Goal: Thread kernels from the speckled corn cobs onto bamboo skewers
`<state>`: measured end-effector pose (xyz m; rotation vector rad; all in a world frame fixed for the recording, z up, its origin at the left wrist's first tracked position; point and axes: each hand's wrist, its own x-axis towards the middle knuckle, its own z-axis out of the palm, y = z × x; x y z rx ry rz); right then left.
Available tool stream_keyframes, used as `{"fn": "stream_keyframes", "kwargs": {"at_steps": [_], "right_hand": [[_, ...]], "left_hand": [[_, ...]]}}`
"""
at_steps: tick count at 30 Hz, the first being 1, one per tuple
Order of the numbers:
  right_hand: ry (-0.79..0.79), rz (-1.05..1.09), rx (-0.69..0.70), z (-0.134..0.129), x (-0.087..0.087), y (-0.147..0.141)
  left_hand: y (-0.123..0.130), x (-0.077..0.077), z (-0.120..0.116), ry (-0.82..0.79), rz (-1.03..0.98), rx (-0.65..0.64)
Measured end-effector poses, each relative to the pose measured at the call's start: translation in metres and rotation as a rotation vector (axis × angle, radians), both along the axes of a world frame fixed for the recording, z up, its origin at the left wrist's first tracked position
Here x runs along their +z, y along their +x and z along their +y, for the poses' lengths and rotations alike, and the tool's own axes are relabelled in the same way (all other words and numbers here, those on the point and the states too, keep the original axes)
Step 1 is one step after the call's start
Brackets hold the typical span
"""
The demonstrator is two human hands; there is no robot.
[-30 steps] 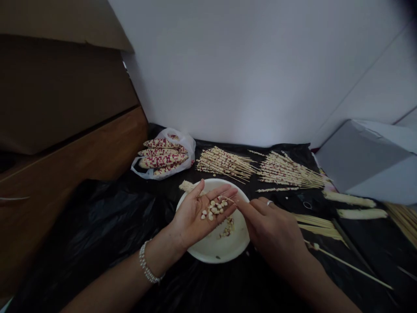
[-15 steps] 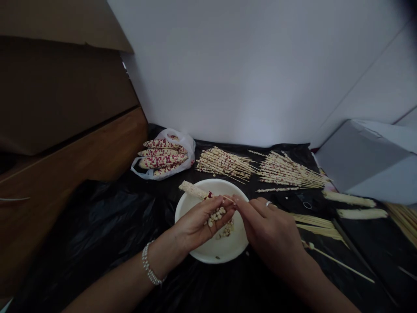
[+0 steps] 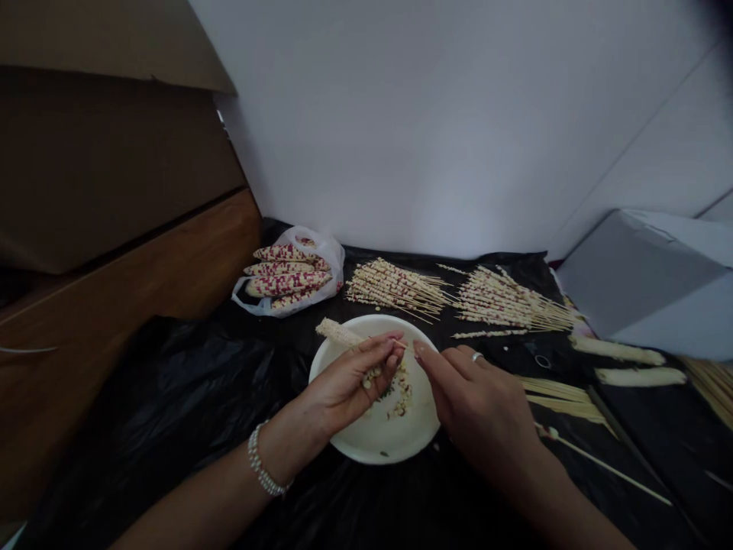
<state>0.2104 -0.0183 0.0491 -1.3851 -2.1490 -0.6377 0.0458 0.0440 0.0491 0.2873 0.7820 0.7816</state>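
Note:
My left hand (image 3: 347, 389), palm up over the white bowl (image 3: 383, 449), is curled round loose corn kernels (image 3: 371, 376). Its thumb and fingertips pinch at the tip of a thin wooden skewer (image 3: 406, 347); the kernel at that point is too small to make out. From the right, my right hand (image 3: 481, 397) grips the same skewer between thumb and finger, and its palm hides the rest of the stick. A stripped corn cob (image 3: 337, 333) leans on the bowl's far left rim. More kernels (image 3: 402, 399) lie inside the bowl, partly behind my left hand.
Behind the bowl are a plastic bag (image 3: 333, 246) of red-and-cream corn cobs and two piles of kernel-threaded skewers (image 3: 395, 286) (image 3: 504, 298). On the right lie bare skewers (image 3: 564, 399), two stripped cobs (image 3: 640, 376) and a stick (image 3: 612, 466). Black plastic sheeting (image 3: 195, 397) covers the surface.
My left fingers have closed more over the kernels in the palm and now pinch at the skewer's tip. My right hand stays nearly in place, with slightly more skewer showing between the hands.

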Motion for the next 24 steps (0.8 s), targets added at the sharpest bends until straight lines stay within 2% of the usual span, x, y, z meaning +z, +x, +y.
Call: {"fn": "stream_keyframes", "kwargs": {"at_steps": [24], "right_hand": [[0.017,-0.038,-0.027,-0.0022,-0.0002,-0.0003]], "left_hand": [[-0.0012,-0.0012,0.0007,-0.025,-0.036,0.019]]}}
